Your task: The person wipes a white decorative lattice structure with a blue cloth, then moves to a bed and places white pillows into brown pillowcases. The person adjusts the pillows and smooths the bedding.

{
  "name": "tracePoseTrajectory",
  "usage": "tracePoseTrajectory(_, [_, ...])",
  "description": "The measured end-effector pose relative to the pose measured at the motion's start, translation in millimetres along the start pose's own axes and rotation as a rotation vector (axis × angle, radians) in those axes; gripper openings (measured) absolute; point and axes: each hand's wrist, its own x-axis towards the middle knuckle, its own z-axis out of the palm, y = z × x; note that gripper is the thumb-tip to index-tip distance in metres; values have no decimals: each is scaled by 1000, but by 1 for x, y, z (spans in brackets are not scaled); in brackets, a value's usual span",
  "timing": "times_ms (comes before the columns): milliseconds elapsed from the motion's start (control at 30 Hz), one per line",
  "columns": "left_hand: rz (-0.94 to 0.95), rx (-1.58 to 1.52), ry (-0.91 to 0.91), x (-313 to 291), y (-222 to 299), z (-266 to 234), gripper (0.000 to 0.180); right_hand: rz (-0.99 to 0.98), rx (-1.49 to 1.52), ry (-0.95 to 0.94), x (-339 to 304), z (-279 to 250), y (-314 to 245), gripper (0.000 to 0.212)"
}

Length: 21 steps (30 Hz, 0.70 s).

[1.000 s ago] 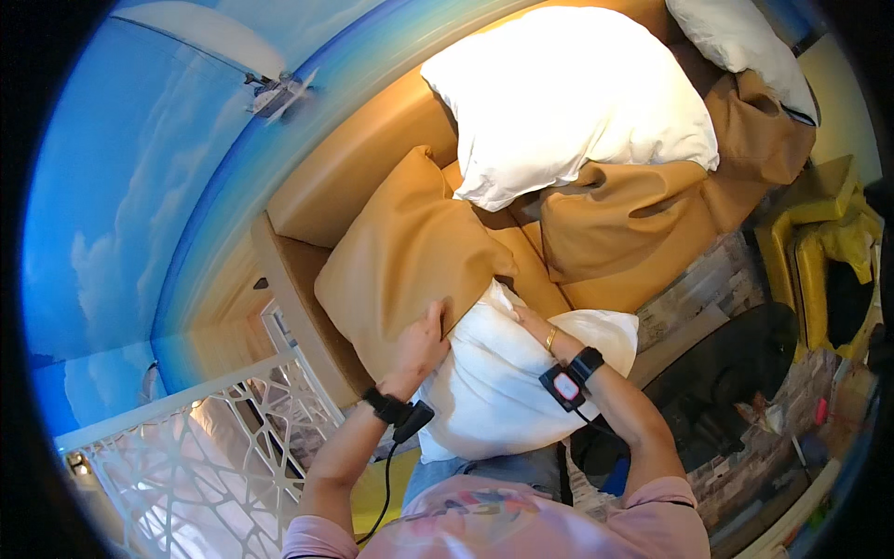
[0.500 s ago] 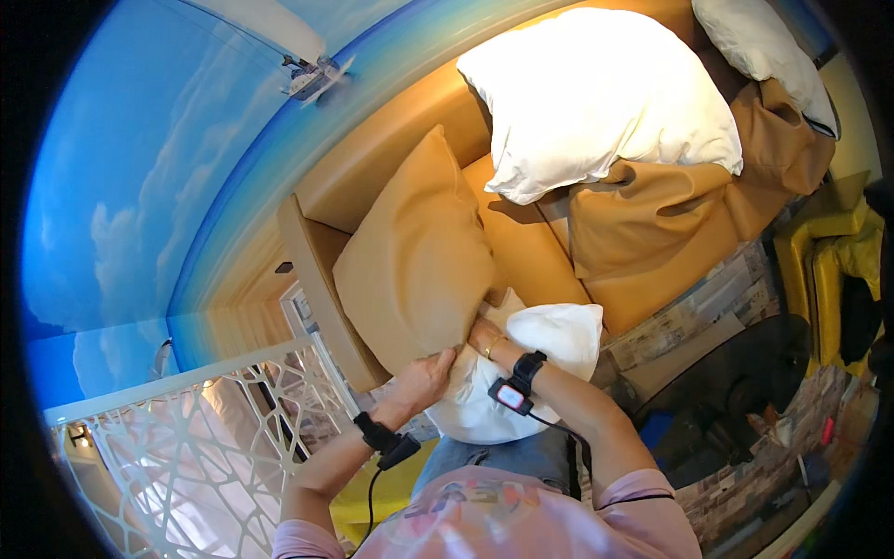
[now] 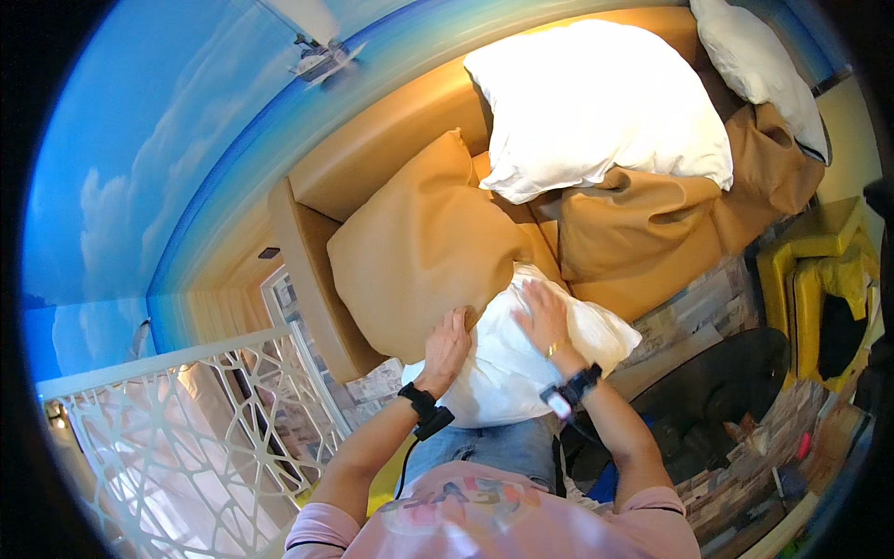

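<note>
A tan leather-like cushion cover, plumped out, lies against the sofa arm in front of me. At its near edge a white cushion emerges over my lap; how much of it is inside the cover is hidden. My left hand has its fingers curled at the cover's near edge, where tan meets white. My right hand rests on top of the white cushion, fingers stretched out and apart, gripping nothing.
On the tan sofa lie a large white cushion and a slack tan cover. Another white cushion leans at the far right. A dark oval table and yellow chair stand right, a white lattice screen left.
My right hand has left the cover's edge and lies spread on the white cushion. More of the white cushion shows, extending to the right. My left hand has moved slightly up and right.
</note>
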Motion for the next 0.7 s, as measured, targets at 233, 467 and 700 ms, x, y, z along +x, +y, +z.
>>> tracePoseTrajectory(233, [-18,-246,-272,-3,-13,-13,19,-115,-262,-362,-22,16,-70,69])
tracePoseTrajectory(467, [32,-181,-349,-9,-11,-3,16,-102,-186,-251,28,98,-51,47])
tracePoseTrajectory(700, [104,-9,-51,-5,-4,14,23,-116,-173,-151,-39,0,-2,76])
